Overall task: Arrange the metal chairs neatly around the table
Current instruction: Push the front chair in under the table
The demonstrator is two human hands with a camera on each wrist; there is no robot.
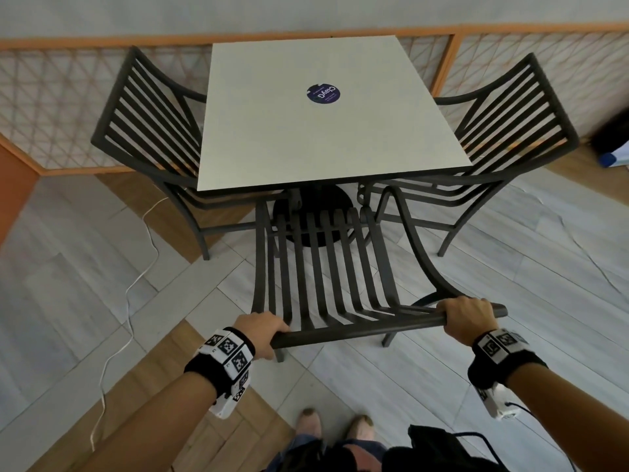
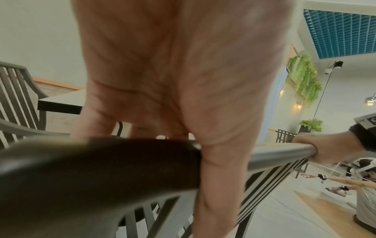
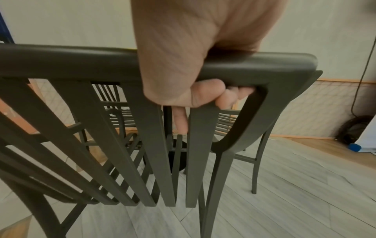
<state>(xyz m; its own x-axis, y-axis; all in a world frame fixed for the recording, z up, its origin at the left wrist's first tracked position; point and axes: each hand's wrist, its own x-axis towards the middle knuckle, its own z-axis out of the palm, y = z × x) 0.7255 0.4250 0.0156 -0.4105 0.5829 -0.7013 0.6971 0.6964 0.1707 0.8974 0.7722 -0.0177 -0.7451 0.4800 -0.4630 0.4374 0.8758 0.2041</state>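
Note:
A dark metal slatted chair (image 1: 326, 267) stands at the near side of the square white table (image 1: 326, 131), its seat front just under the table edge. My left hand (image 1: 262, 330) grips the left end of its top rail (image 1: 367, 327), and my right hand (image 1: 468, 318) grips the right end. The right wrist view shows my fingers (image 3: 205, 95) curled under the rail (image 3: 81, 62). In the left wrist view the rail (image 2: 101, 169) runs across under my left hand (image 2: 173, 80). A second chair (image 1: 149, 131) sits at the table's left side and a third chair (image 1: 503, 131) at its right.
A lattice partition with an orange wooden frame (image 1: 51, 97) runs behind the table. A white cable (image 1: 136, 284) trails over the floor on the left. A dark bag (image 1: 612, 137) lies at the far right. My shoes (image 1: 333, 427) stand behind the chair.

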